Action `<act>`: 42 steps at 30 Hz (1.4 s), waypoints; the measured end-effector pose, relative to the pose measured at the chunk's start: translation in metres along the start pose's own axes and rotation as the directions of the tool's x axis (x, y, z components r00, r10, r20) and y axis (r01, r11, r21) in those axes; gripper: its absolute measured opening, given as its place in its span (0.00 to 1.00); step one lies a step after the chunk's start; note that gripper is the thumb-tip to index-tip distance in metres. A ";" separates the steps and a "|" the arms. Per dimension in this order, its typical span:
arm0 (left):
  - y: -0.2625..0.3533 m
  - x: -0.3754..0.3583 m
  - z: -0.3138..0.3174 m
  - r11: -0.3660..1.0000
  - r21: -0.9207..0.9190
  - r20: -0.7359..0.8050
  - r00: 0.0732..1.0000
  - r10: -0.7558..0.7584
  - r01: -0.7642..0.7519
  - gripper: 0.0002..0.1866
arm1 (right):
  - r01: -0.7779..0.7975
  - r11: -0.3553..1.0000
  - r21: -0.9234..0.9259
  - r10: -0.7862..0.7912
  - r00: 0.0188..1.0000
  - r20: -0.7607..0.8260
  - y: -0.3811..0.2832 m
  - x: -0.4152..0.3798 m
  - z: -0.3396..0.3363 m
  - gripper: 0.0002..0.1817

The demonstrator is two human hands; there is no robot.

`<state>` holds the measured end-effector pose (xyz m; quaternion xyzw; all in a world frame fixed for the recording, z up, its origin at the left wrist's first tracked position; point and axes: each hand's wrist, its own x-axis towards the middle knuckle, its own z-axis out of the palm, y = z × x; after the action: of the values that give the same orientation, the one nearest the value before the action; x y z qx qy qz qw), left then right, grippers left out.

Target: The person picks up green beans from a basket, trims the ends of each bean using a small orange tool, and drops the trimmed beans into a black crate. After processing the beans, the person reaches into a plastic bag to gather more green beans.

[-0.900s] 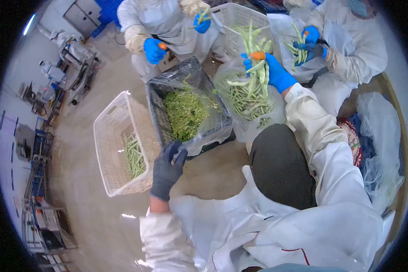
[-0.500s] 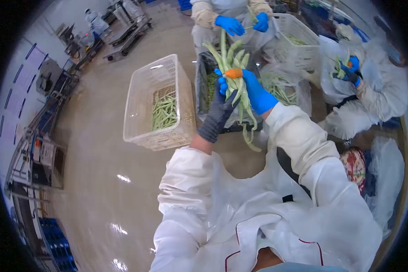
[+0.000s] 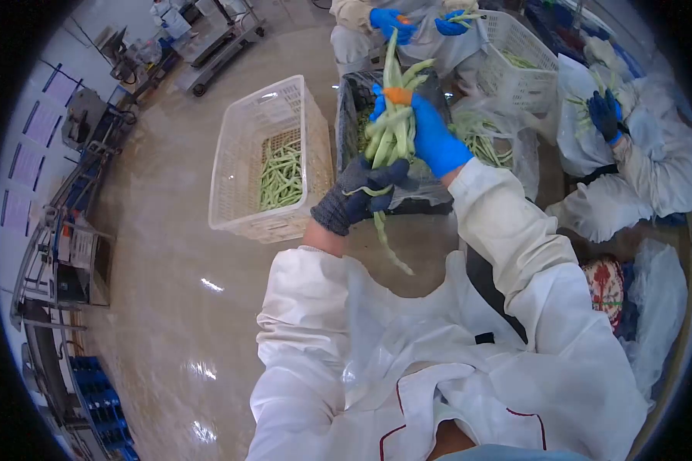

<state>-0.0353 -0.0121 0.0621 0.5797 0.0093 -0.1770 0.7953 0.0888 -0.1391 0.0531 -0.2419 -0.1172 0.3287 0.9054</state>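
Note:
My right hand (image 3: pixel 436 140), in a blue glove with an orange cover on the thumb, is closed around a bunch of long green beans (image 3: pixel 396 127). The bunch stands roughly upright, its tips sticking out above and below the fist. Just below it, my left hand (image 3: pixel 367 189) wears a dark grey knit glove and has its fingers curled on the lower beans. One thin curved bean lies across those fingers, and another long bean (image 3: pixel 392 246) hangs beneath them. Behind the bunch stands a dark crate (image 3: pixel 350 100) lined with plastic, partly hidden by my hands.
A white crate (image 3: pixel 217 173) with green beans on its bottom stands on the floor at left. A clear bag of beans (image 3: pixel 524 157) lies right of my right hand. Across from me a co-worker's blue-gloved hands (image 3: pixel 392 24) hold beans; another white crate (image 3: pixel 547 88) and another co-worker are at right.
My left hand has moved down and left, away from my right fist, to the lower ends of the beans. The right hand keeps its hold. The co-worker's hands across from me have spread apart.

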 end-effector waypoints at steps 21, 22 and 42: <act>-0.012 0.011 -0.005 0.867 -0.074 -0.324 0.835 0.446 -0.492 0.18 | 0.201 0.830 -0.520 -0.309 0.942 -0.128 0.009 0.002 -0.025 0.18; -0.017 0.018 -0.001 0.850 -0.069 -0.391 0.798 0.459 -0.523 0.20 | 0.160 0.838 -0.522 -0.311 0.926 -0.215 0.020 0.005 -0.017 0.17; -0.010 0.019 -0.002 0.911 -0.113 -0.418 0.851 0.317 -0.396 0.17 | 0.213 0.474 -0.854 -0.585 0.801 -0.125 0.030 0.011 -0.006 0.18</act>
<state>-0.0201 -0.0176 0.0485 0.5138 0.0768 0.0953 0.8491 0.0828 -0.1140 0.0329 -0.6517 -0.1188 -0.0456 0.7477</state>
